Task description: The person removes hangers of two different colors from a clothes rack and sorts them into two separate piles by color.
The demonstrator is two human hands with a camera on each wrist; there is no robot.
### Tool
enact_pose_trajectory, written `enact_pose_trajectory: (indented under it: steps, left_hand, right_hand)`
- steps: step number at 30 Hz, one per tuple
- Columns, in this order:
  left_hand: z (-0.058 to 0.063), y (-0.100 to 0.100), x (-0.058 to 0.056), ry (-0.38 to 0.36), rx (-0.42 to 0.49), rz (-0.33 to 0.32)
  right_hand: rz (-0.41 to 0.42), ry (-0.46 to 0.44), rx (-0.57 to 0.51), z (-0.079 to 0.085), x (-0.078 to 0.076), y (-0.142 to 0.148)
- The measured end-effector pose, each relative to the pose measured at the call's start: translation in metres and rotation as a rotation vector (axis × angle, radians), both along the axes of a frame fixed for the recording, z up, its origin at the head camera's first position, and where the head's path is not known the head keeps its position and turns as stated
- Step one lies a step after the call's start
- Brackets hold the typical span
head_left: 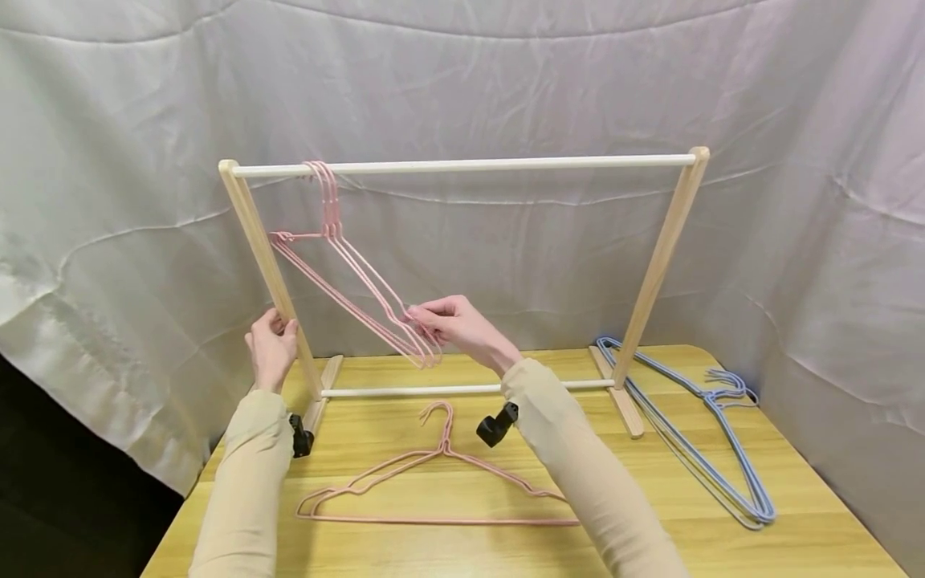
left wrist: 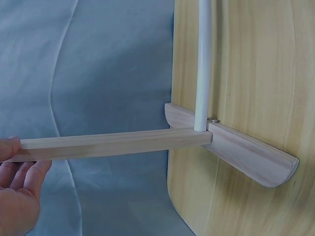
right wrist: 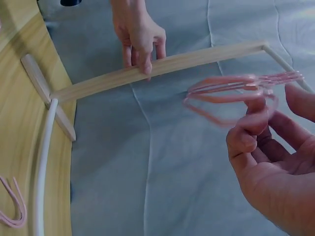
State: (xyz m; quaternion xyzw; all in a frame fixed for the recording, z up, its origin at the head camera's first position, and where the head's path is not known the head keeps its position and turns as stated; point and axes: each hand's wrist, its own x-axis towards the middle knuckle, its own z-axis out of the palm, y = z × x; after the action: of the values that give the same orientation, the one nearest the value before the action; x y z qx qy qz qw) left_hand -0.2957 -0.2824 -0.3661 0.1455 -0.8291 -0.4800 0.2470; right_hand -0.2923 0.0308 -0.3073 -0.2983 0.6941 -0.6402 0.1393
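Observation:
My left hand (head_left: 271,350) holds the left wooden post (head_left: 258,233) of a clothes rack, thumb on one side and fingers on the other. Several pink hangers (head_left: 372,282) hang by their hooks near the left end of the white top rail (head_left: 462,166). Curled fingers of my right hand (head_left: 462,327) hold the hangers' near lower corner, and the wires pass over the index finger in the right wrist view. Below the rack, more pink hangers (head_left: 433,520) lie stacked on the table, hooks pointing toward the rack; my right sleeve hides their right end.
Blue hangers (head_left: 744,466) lie in a pile at the table's right, partly behind the right post (head_left: 661,265). A white lower bar (head_left: 412,392) joins the wooden feet (head_left: 627,411). Grey curtain (head_left: 506,88) surrounds the wooden table (head_left: 809,530) at the back and sides.

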Motion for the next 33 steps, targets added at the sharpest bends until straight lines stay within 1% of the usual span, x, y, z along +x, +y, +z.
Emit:
enact_pose_trajectory:
  steps: [4, 7, 9, 13, 16, 20, 28, 33]
  left_hand:
    - [0.0, -0.001, 0.0, 0.003, -0.005, -0.002]
    - [0.0, 0.0, 0.001, 0.009, -0.008, 0.0]
    - [0.0, 0.0, 0.001, 0.015, -0.01, 0.0]
    - [-0.001, -0.001, 0.001, 0.019, -0.007, 0.001]
    - [-0.002, -0.002, 0.001, 0.024, -0.01, 0.005]
    - [-0.002, -0.002, 0.001, 0.03, -0.012, 0.007]
    - [-0.003, -0.002, 0.001, 0.022, -0.01, 0.006]
    - [-0.003, -0.002, 0.001, 0.028, -0.013, 0.002]
  right_hand:
    - [-0.028, 0.044, 0.003, 0.002, -0.001, -0.004]
    - [-0.057, 0.021, -0.034, 0.002, 0.0, -0.005]
    - [-0.069, -0.035, -0.074, 0.001, 0.0, -0.006]
    - [-0.089, -0.18, -0.171, -0.002, -0.001, -0.006]
    - [-0.099, -0.242, -0.23, -0.005, -0.002, -0.005]
    - [-0.104, -0.265, -0.258, -0.008, -0.003, -0.003]
    - [-0.112, -0.267, -0.292, -0.012, -0.004, 0.004]
    - [-0.092, -0.267, -0.322, -0.015, -0.004, 0.008]
